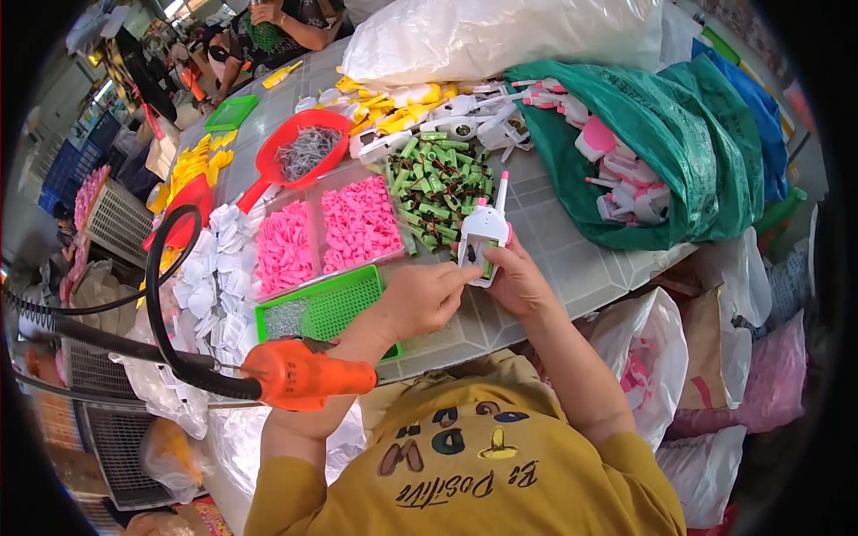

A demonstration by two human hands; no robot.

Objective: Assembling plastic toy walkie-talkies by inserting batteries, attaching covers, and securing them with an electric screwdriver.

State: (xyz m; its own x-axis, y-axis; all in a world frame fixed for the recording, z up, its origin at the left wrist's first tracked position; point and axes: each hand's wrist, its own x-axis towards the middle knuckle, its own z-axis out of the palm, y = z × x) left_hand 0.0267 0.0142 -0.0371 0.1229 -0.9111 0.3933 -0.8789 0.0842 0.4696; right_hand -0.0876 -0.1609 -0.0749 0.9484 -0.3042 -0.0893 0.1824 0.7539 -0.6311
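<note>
My right hand grips a white plastic housing with a slim pink tip, held upright over the near part of the table. Its front is uncovered, and a bit of green shows inside. My left hand reaches across to it, fingers curled and the index fingertip touching the lower part of the opening. Whether a small part sits in those fingers is hidden. Just beyond lies a heap of green battery packs with dark wires. An orange electric screwdriver hangs over my left forearm on a coiled cable.
Left of the batteries, a clear tray holds small pink parts. A green basket has screws in it. A red scoop carries metal pieces. White parts lie farther left; a green bag of housings stands right. Co-workers sit across.
</note>
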